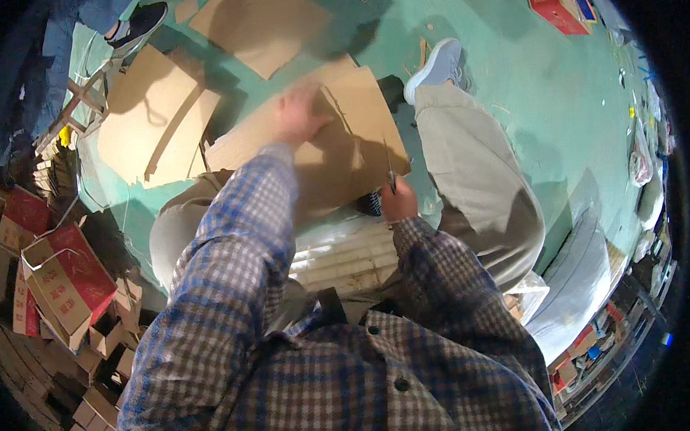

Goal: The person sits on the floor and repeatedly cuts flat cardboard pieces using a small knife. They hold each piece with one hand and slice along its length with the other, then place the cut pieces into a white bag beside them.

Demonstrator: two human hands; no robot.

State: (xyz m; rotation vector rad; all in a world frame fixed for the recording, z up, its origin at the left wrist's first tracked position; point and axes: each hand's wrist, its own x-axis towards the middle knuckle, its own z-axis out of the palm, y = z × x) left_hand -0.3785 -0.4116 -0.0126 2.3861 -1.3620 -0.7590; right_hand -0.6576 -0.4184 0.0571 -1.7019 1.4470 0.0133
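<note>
A brown cardboard sheet [332, 175] lies in front of me between my legs, with a slit or edge running along its upper part. My left hand [303, 114] is blurred and rests on or just above this sheet, its fingers apart. At the sheet's lower right corner, my right hand [399, 198] is closed around the handle of a knife [390, 170], whose thin blade points away from me over the cardboard. How far the blade reaches into the board cannot be told.
More cardboard sheets lie on the green floor [553, 79], at the left [156, 120] and at the top [262, 28]. Another person's shoe [143, 22] is at the upper left. Red and brown cartons [70, 279] are heaped at the left; a red box [555, 4] stands at the upper right.
</note>
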